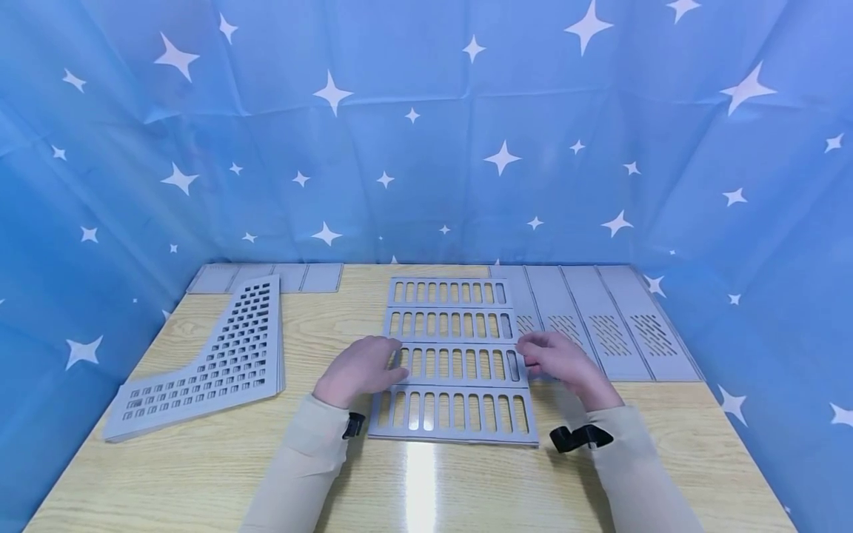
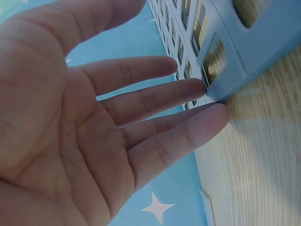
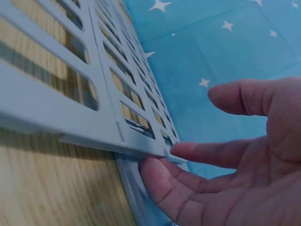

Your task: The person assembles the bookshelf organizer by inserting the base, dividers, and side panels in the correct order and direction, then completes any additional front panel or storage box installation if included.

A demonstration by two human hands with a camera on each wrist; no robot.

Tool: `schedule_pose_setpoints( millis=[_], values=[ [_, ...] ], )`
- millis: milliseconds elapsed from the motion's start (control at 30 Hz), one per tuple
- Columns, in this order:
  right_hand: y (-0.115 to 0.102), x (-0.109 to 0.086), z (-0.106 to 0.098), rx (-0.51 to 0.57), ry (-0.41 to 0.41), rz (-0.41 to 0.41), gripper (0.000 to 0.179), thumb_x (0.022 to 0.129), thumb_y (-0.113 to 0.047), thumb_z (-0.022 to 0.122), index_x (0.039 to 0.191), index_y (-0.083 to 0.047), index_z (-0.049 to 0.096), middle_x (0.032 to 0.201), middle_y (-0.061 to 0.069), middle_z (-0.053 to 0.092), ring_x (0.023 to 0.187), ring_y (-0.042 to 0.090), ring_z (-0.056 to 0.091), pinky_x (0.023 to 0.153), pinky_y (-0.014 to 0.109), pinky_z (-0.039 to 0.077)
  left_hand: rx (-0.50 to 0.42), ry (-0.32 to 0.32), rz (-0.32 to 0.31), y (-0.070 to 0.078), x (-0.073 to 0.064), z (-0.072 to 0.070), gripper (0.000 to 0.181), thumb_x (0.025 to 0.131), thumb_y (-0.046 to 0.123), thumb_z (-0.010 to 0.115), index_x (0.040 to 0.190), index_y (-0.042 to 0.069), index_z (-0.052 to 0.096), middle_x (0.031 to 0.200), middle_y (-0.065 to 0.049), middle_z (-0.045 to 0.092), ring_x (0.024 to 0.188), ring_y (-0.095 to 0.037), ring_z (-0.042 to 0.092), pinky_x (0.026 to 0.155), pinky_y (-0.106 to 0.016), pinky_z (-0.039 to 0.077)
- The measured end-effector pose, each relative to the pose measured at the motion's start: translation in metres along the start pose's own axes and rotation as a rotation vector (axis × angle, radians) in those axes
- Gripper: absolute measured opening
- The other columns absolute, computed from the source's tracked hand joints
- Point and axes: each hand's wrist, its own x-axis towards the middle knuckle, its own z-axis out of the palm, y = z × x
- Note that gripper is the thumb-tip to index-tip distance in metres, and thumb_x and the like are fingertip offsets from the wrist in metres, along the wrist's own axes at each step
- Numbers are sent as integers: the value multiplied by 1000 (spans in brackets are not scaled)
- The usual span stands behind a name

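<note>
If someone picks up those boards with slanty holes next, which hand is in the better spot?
Probably the right hand: it's beside the boards, at the right edge of the grille. The left hand is at the other side, so it would have to reach across.

At nine o'clock on the bench [image 1: 333,318], stacked grey bent-shaped panels [image 1: 229,354] with many small holes; at ten o'clock, short flat plates [image 1: 323,278]; at two o'clock, longer plates [image 1: 578,296] with slanted slots; at twelve o'clock, blue curtain [image 1: 433,174] with white stars [image 1: 501,158].
</note>
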Motion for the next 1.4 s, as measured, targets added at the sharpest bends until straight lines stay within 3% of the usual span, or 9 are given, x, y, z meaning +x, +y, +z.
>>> schedule_pose_setpoints(
  millis=[100, 233, 300, 400, 667, 867, 1100, 1267, 1400],
  values=[
    [-3, 0, 0, -57, -9, 3, 51, 108, -24, 53, 142, 13, 49, 122, 26, 60, 102, 31, 65, 89, 45, 56, 8, 16, 0, -1, 1, 1, 51, 98, 30, 71, 138, 1, 63, 133, -15, 68, 124, -32, 63, 104, -47, 51],
    [-6, 0, 1, -117, -11, -14, 48, 108, -23, 52, 141, 12, 51, 128, 27, 60, 103, 31, 65, 86, 44, 56, 9, 19, 21, -2, 3, 1, 42, 98, 29, 72, 130, 2, 68, 104, -10, 74, 92, -24, 67, 87, -43, 55],
    [-7, 0, 1, -141, -5, -21, 46, 108, -22, 53, 139, 12, 53, 128, 26, 61, 100, 30, 65, 83, 44, 56, 14, 18, 31, -2, 4, 0, 36, 98, 29, 71, 123, 3, 70, 88, -6, 69, 76, -19, 59, 77, -39, 52],
    [-7, 1, 1, -164, 3, -25, 44, 108, -21, 53, 137, 12, 55, 115, 23, 64, 90, 28, 61, 77, 42, 53, 8, 18, 35, -2, 6, 0, 32, 99, 28, 70, 120, 3, 71, 79, -7, 65, 66, -16, 52, 70, -37, 49],
    [-6, 3, 3, -232, 33, -46, 40, 107, -21, 54, 132, 11, 59, 115, 22, 66, 93, 27, 63, 76, 41, 55, -14, 76, -3, -16, 0, -1, 40, 101, 27, 66, 131, 1, 68, 111, -12, 73, 96, -22, 65, 92, -45, 54],
    [-2, 4, -1, -252, 27, -51, 38, 105, -21, 58, 129, 8, 61, 116, 23, 66, 86, 25, 63, 72, 39, 55, -30, 131, -18, -46, -16, -14, 48, 102, 25, 62, 141, -3, 59, 141, -20, 62, 132, -38, 58, 113, -54, 43],
    [1, 7, 0, -250, 28, -34, 40, 101, -21, 65, 127, 9, 58, 111, 22, 64, 79, 24, 64, 68, 38, 55, 34, 168, -75, -92, -44, -48, 52, 103, 24, 59, 145, -7, 52, 148, -31, 51, 138, -50, 46, 114, -64, 36],
    [2, 8, 5, -305, 40, -3, 34, 99, -22, 68, 115, 6, 57, 93, 16, 64, 71, 23, 61, 63, 36, 51, 72, 108, -194, -129, -60, -72, 68, 102, 33, 63, 151, -9, 42, 154, -38, 36, 142, -57, 34, 114, -70, 31],
    [2, 9, 7, -374, 52, 6, 28, 100, -22, 68, 108, 3, 58, 84, 12, 63, 67, 22, 60, 62, 36, 48, 55, -2, -344, -158, -72, -88, 101, 91, 46, 76, 156, -14, 26, 155, -46, 21, 141, -65, 23, 111, -75, 29]
  ],
)
